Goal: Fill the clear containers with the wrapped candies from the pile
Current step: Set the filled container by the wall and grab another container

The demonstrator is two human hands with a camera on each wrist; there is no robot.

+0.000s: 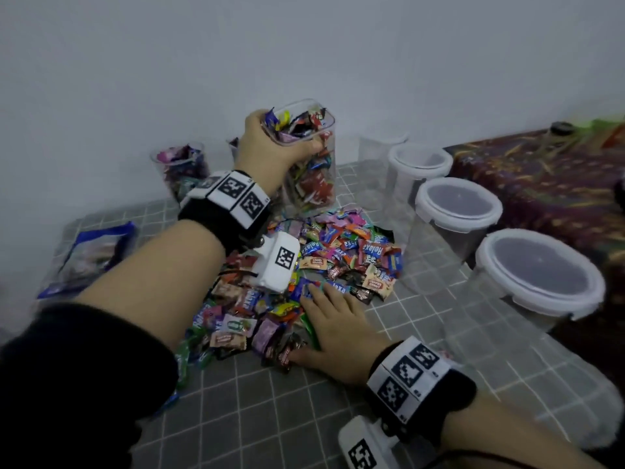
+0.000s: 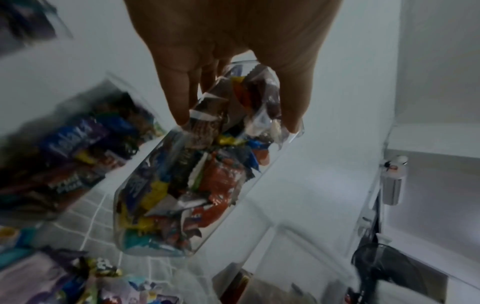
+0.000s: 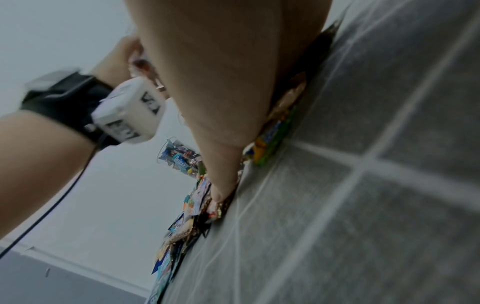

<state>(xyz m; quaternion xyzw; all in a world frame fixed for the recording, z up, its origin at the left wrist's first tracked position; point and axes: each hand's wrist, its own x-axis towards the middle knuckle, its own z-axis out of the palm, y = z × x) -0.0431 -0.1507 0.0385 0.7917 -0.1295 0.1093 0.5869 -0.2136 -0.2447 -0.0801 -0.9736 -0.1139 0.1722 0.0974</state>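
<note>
A tall clear container (image 1: 313,177), packed to the rim with wrapped candies, stands at the far edge of the candy pile (image 1: 341,252). My left hand (image 1: 270,143) grips its top, fingers and thumb curled over the rim; the left wrist view shows the left hand (image 2: 233,41) over the container (image 2: 194,185). Whether its base touches the table I cannot tell. My right hand (image 1: 334,319) lies flat on the near side of the pile with fingers spread. In the right wrist view the right hand (image 3: 221,82) presses on candies (image 3: 270,139).
A filled clear container (image 1: 179,167) stands at the back left, another partly hidden behind my left wrist. Three lidded empty containers (image 1: 456,211) line the right side, an open one (image 1: 378,147) behind them. A blue bag (image 1: 91,252) lies left on the grey checked cloth (image 1: 304,418).
</note>
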